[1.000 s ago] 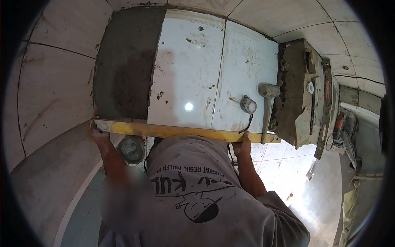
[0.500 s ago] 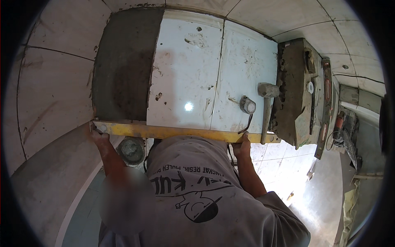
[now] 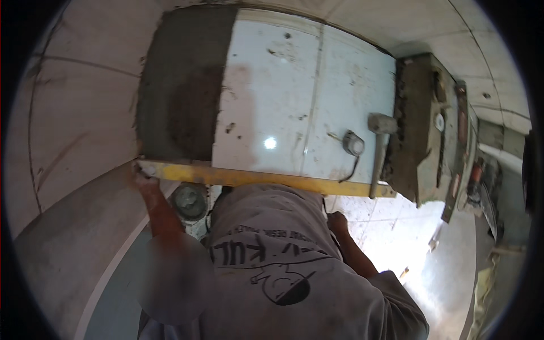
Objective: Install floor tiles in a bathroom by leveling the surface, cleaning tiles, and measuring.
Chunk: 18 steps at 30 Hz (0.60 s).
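Your left hand (image 3: 146, 182) and right hand (image 3: 338, 222), grips hidden, steady the yellow straightedge (image 3: 255, 177) below the white tiles (image 3: 300, 102); uneven pressure could tilt them into the wet mortar bed (image 3: 181, 90).

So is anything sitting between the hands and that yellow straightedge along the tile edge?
Nothing visible does. The left hand is already on the near left end of the yellow straightedge. The right hand sits just below it near the right end; whether it touches cannot be told. The mallet lies across its right end.
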Tool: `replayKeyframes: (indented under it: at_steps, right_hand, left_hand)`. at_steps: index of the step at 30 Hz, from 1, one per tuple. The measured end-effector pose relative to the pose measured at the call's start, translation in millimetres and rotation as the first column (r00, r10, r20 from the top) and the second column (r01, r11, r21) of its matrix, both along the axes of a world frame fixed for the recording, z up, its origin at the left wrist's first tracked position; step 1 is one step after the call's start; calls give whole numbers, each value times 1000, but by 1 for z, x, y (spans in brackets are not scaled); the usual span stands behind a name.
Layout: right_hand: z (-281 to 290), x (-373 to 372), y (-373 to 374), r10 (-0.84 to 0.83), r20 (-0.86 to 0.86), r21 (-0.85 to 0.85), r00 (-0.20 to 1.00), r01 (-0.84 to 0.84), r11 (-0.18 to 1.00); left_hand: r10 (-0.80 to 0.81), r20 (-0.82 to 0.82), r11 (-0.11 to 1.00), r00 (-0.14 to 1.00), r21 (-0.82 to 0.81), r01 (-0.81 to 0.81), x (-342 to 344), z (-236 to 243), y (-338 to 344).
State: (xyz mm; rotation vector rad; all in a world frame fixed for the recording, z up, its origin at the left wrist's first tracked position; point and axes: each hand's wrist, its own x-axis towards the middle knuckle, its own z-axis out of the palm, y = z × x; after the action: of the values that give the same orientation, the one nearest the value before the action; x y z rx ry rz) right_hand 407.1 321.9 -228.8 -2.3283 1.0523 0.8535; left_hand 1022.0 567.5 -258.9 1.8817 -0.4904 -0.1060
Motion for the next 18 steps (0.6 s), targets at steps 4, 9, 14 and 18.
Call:
replayKeyframes:
  at_steps: [4, 9, 14, 18]
  right_hand:
    - [2, 44, -22, -486, -511, 281, 709, 673, 685]
    - [-24, 78, -58, -723, -434, 359, 538, 839, 409]
    - [-36, 46, -41, -457, -206, 320, 865, 501, 804]
    - [-48, 1, -10, 34, 196, 215, 980, -77, 974]
  left_hand:
    - [160, -852, 698, 498, -259, -667, 19, -3, 9]
    - [215, -527, 933, 822, -137, -332, 10, -23, 20]
    - [138, -150, 970, 979, 219, -104, -2, 1, 4]
    - [153, -97, 965, 984, 231, -127, 0, 6, 4]
